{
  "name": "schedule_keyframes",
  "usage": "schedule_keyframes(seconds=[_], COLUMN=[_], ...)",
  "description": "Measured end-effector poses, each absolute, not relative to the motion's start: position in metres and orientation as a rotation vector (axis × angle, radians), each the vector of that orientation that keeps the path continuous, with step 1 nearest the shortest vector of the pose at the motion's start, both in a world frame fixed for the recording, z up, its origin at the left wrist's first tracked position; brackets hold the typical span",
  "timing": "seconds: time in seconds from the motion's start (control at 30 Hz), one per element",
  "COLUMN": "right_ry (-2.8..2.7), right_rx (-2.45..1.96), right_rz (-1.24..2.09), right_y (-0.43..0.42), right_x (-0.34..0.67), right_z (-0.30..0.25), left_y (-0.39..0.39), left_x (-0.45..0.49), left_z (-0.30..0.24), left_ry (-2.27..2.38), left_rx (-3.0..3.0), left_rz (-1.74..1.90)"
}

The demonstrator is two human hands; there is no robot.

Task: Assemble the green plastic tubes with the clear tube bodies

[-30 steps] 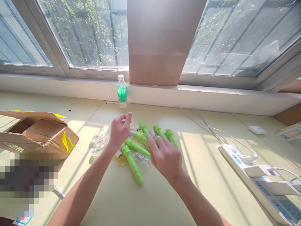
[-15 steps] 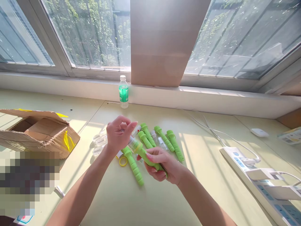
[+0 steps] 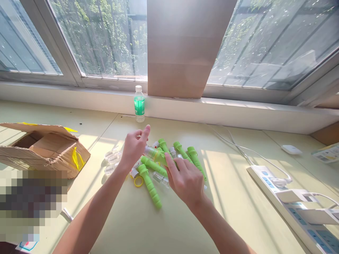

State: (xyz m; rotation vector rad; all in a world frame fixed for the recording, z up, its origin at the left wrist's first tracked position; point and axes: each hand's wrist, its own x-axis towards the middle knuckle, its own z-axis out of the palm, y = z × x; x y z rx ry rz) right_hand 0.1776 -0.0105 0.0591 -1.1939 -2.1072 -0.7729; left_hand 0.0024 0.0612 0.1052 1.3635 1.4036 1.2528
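My left hand [image 3: 134, 147] is closed around a clear plastic tube [image 3: 149, 151], its thumb pointing up. The tube's threaded end meets a green ribbed handle [image 3: 162, 158], which my right hand [image 3: 186, 179] grips from above, back of the hand upward. How far the two parts are screwed together I cannot tell. Beneath and around my hands lie several more green handles, one pointing toward me [image 3: 150, 187]. A loose clear tube [image 3: 160, 179] rests between my hands, and more clear tubes [image 3: 112, 155] lie left of my left hand. A yellow ring [image 3: 138, 181] is beside a white cylinder [image 3: 134, 173].
An open cardboard box [image 3: 60, 155] with yellow tape stands at the left. A bottle with a green label [image 3: 139, 105] is upright near the window ledge. On the right are a power strip [image 3: 275, 201] with plugs and cords, and a small white device [image 3: 291, 149].
My right hand has turned over from palm up to back up, still on the green handle. My left hand has shifted slightly, its thumb now raised. The loose tube between my hands shows more.
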Motion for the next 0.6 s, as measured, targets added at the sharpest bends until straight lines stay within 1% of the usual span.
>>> schedule_keyframes(seconds=[0.07, 0.13, 0.2, 0.27, 0.33, 0.4, 0.5, 0.6], right_ry=[-2.178, -2.217, -2.172, -2.074, -1.932, -1.741, -1.481, -1.3], right_rx=[-1.215, -1.271, -1.314, -1.319, -1.276, -1.204, -1.077, -0.993], right_rz=[-0.683, -0.435, -0.065, 0.374, 0.826, 1.2, 1.628, 1.893], right_y=[-0.013, -0.016, -0.02, -0.023, -0.025, -0.026, -0.025, -0.024], right_x=[0.174, 0.168, 0.163, 0.159, 0.158, 0.158, 0.16, 0.162], right_z=[0.057, 0.054, 0.054, 0.058, 0.064, 0.072, 0.079, 0.081], left_y=[0.06, 0.06, 0.06, 0.06, 0.059, 0.057, 0.053, 0.05], left_x=[0.003, 0.005, 0.006, 0.006, 0.005, 0.004, 0.001, -0.002], left_z=[0.104, 0.103, 0.101, 0.101, 0.102, 0.105, 0.109, 0.112], left_ry=[1.414, 1.399, 1.378, 1.352, 1.316, 1.289, 1.27, 1.223], left_rx=[1.387, 1.42, 1.456, 1.479, 1.486, 1.499, 1.546, 1.595], left_rz=[1.324, 1.37, 1.386, 1.396, 1.397, 1.408, 1.46, 1.527])
